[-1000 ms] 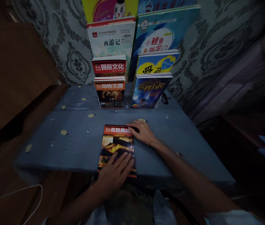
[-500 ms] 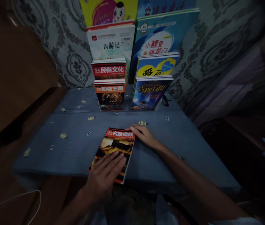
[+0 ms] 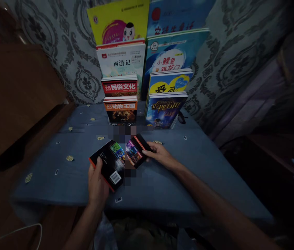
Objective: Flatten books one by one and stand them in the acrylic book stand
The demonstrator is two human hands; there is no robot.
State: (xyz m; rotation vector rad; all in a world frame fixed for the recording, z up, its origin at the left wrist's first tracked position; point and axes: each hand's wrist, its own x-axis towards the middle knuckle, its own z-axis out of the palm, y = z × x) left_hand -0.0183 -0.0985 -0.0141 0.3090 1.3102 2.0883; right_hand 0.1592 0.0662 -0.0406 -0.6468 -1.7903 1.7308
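Observation:
A book [image 3: 105, 170] with a black back cover faces up above the table, showing a barcode and coloured pictures. A pixelated patch hides its middle. My left hand [image 3: 97, 182] is closed on the lower left edge, thumb on the cover and fingers underneath. At the upper right end, my right hand [image 3: 160, 155] pinches the book between thumb and fingers.
Behind the book stand two stacked columns of books on racks: an orange-topped lion book [image 3: 121, 113] on the left, a dark blue book [image 3: 164, 113] on the right. A patterned blue cloth [image 3: 79, 180] covers the table. Dark glasses [image 3: 181, 118] lie at right; a brown wooden panel [image 3: 14, 104] stands left.
The book lay front cover up under my left hand. Now it is turned over, back cover showing, lifted and gripped by both hands. The view has tilted up slightly.

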